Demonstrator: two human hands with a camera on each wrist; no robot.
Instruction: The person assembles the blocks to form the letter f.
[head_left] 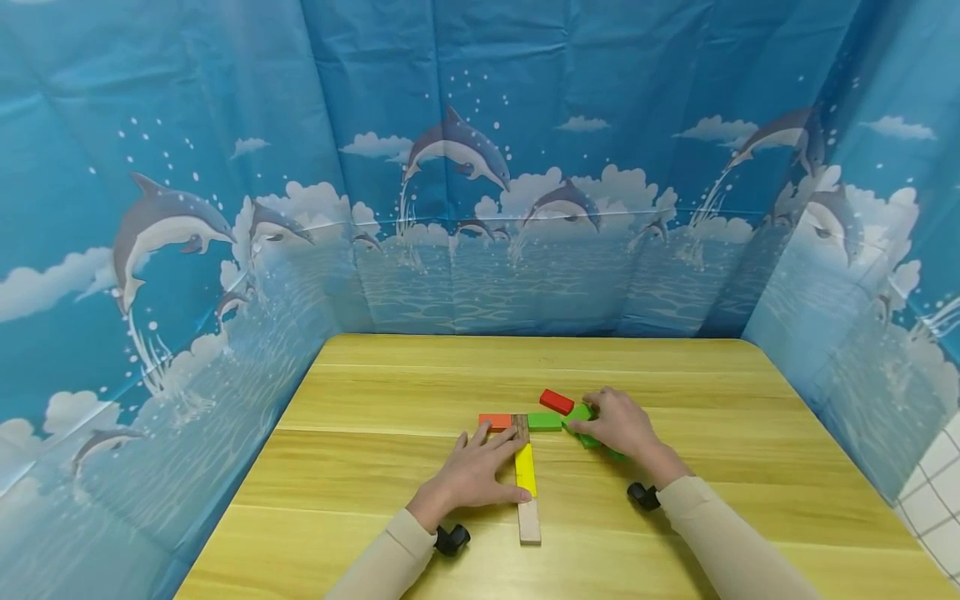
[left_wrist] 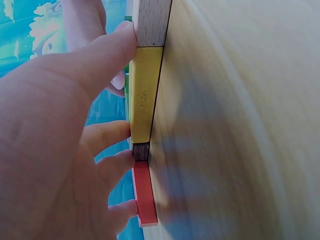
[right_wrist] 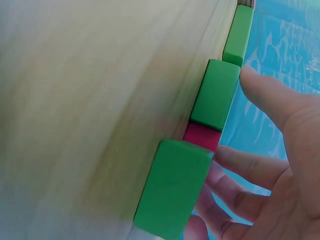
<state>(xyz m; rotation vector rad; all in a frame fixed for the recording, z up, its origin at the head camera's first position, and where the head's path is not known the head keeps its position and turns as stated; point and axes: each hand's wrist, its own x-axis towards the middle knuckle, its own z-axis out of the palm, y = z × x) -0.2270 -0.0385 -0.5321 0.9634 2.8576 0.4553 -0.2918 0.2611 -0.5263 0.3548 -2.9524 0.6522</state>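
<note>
My left hand (head_left: pixel 480 471) lies over a T-shaped row of flat blocks, fingers spread. Its fingertips touch the orange-red block (head_left: pixel 495 421), the dark brown block (left_wrist: pixel 141 151) and the yellow block (left_wrist: pixel 146 95). The thumb rests near where the yellow meets the pale wooden block (head_left: pixel 529 525). A green block (head_left: pixel 544 422) lies right of the brown one. My right hand (head_left: pixel 618 427) pinches another green block (right_wrist: pixel 216 95) between thumb and index finger, close to that one's end. A nearer green block (right_wrist: pixel 174 187) is partly under this hand in the head view.
A red block (head_left: pixel 557 402) lies slightly behind the green ones, apart from the row. The wooden table (head_left: pixel 360 442) ends at a blue dolphin-print curtain (head_left: pixel 525 275) at the back and sides. Each wrist wears a small black camera (head_left: pixel 452 540).
</note>
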